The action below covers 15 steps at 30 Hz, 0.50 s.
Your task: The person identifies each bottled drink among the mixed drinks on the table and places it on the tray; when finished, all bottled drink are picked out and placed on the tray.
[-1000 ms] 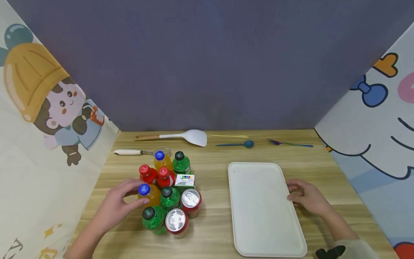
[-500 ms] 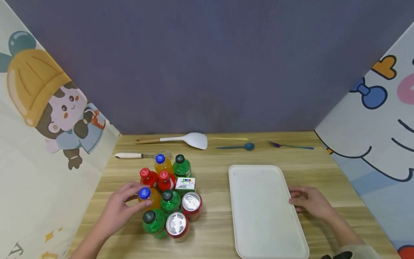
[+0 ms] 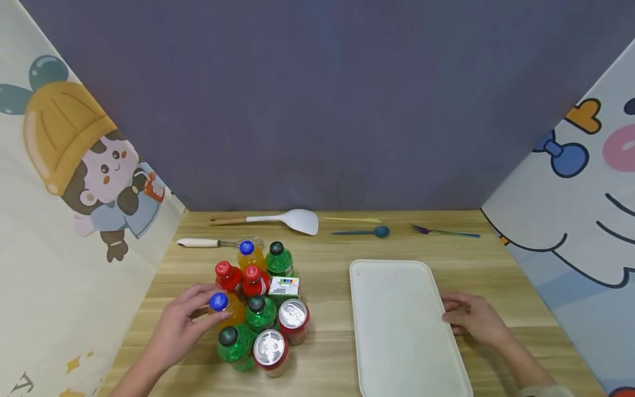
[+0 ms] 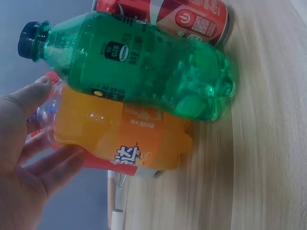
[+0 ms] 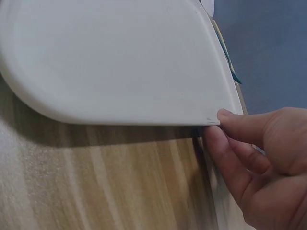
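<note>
By the thumb and fingers of the left hand, the front orange bottle is encircled at the neck, just below its blue cap; the fingers are curved, spread only as wide as the neck, and the bottle is taken to be held, though how firmly cannot be told; by the right hand, the long rim of the white tray is pinched, thumb above and fingertip at the underside.

Over the last second the blue cap has been drawn slightly leftward, away from the middle green bottle; the tray has been left where it was, well to the right; from this it is judged that the bottle is being worked loose while the tray is steadied, though whether the base has been raised cannot be told.

The held bottle is placed at the left edge of the cluster, behind the front green bottle; beyond it are grouped two red bottles, two cans and a small box; farther back are laid a whisk and a white spatula.
</note>
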Motion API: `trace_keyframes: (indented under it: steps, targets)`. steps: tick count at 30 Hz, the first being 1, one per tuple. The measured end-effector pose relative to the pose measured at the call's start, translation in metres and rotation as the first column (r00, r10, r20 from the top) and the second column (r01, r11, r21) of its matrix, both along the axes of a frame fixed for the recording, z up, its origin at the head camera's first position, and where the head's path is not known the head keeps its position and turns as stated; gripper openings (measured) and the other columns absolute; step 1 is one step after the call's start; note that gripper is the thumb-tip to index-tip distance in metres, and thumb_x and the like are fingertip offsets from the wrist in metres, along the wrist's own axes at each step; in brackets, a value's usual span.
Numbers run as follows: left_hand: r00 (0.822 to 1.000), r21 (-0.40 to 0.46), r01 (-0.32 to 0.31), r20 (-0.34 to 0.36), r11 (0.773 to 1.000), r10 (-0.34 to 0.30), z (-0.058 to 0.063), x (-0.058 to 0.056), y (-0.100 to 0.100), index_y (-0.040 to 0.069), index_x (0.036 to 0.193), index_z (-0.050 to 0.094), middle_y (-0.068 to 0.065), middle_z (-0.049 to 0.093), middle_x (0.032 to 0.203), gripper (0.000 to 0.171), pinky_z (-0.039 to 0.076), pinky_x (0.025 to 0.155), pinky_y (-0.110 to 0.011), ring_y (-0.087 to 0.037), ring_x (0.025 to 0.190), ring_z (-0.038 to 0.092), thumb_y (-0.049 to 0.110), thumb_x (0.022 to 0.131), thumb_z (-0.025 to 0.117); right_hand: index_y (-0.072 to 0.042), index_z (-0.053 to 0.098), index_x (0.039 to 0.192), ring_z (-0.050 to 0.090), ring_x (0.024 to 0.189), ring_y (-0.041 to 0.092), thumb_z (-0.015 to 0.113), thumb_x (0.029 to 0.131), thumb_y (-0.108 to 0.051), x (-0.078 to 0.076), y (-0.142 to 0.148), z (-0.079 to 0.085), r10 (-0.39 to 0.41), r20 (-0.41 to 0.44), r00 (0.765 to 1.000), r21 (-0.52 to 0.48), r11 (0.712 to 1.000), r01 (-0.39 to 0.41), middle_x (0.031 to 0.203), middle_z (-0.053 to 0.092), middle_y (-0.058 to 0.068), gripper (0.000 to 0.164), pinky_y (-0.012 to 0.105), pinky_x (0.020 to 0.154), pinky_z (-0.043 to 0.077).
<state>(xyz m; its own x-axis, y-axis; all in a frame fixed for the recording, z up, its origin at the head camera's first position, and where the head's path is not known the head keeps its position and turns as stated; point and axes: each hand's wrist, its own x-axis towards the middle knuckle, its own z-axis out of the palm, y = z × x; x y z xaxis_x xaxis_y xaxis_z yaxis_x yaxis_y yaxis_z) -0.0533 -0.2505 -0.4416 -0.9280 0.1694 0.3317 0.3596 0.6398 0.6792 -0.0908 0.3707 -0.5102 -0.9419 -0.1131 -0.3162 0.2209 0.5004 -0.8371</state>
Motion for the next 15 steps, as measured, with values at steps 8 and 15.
trace_keyframes:
  steps: [8, 15]
  targets:
    - [0.998, 0.061, -0.009, -0.055, 0.998, 0.012, 0.015, 0.003, -0.004, 0.017, 0.112, 0.077, -0.001, 0.071, 0.113, 0.034, 0.057, 0.077, -0.015, 0.004, 0.101, 0.065, 0.005, 0.081, 0.086, 0.014, 0.047, 0.144, 0.073, 0.086, 0.016, 0.074, 0.092, -0.004, -0.003, 0.002, -0.003, -0.004, 0.004, 1.0, 0.018, 1.0, 0.004, 0.115, 0.068, 0.023, 0.061, 0.035, 0.069, 0.063]
    - [0.998, 0.059, -0.023, -0.049, 0.998, 0.026, 0.042, 0.004, -0.008, 0.015, 0.109, 0.078, 0.0, 0.069, 0.109, 0.035, 0.059, 0.07, -0.016, 0.004, 0.097, 0.065, 0.002, 0.079, 0.087, 0.013, 0.045, 0.145, 0.073, 0.087, 0.016, 0.074, 0.093, -0.005, -0.002, 0.004, -0.004, 0.002, 0.01, 1.0, 0.031, 1.0, -0.003, 0.117, 0.067, 0.024, 0.062, 0.036, 0.068, 0.063]
